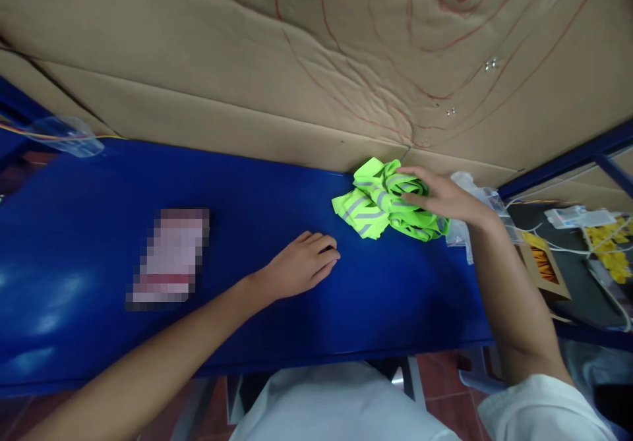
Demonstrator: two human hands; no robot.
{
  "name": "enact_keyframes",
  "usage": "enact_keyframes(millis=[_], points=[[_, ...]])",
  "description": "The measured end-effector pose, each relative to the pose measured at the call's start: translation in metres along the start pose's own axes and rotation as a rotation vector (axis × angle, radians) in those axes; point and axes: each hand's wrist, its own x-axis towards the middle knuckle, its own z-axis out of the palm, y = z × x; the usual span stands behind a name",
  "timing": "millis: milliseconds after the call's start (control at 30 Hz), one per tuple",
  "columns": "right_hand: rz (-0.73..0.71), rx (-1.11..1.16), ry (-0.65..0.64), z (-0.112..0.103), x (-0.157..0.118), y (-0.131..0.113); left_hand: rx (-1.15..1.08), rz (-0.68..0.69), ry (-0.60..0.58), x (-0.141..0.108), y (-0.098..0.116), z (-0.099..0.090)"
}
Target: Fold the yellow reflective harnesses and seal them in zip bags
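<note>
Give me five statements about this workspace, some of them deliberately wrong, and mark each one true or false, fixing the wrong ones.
1. The right hand is at the bundle of neon-green straps with grey stripes. True.
2. The left hand grips the same bundle. False: it is apart from the bundle, over the glossy blue tabletop, with nothing visible in it.
3. The flat, pixelated rectangular item lies on the tabletop, to the left of the left hand. True.
4. The curved lines drawn on the brown cardboard panel are blue. False: they are red.
5. Crumpled clear plastic lies beside the bundle, on its right. True.
</note>
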Motion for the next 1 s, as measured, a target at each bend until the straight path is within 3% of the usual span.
enact_keyframes(millis=[100,333,500,600,667,733,833,1000], points=[[0.023,0.023,0.026,-0.005,0.007,0.008,-0.022,-0.016,0.019,0.000,-0.002,0.001],[0.120,-0.034,0.253,0.006,0.015,-0.007,-0.059,-0.023,0.035,0.000,-0.003,0.003],[0.161,-0.021,0.638,-0.003,0.005,-0.021,-0.117,-0.083,0.106,0.001,-0.002,-0.001],[0.081,0.165,0.922,-0.011,-0.008,-0.042,-0.195,-0.169,0.194,0.002,0.000,-0.006],[-0.013,0.351,1.028,-0.013,-0.017,-0.062,-0.331,-0.238,0.290,0.002,0.004,-0.011],[-0.063,0.553,1.019,-0.011,-0.025,-0.083,-0.515,-0.268,0.369,0.002,0.010,-0.014],[-0.007,0.772,0.839,-0.003,-0.033,-0.112,-0.712,-0.210,0.331,0.001,0.024,-0.017],[0.124,1.021,0.509,0.011,-0.034,-0.127,-0.609,-0.194,0.183,0.000,0.036,-0.010]])
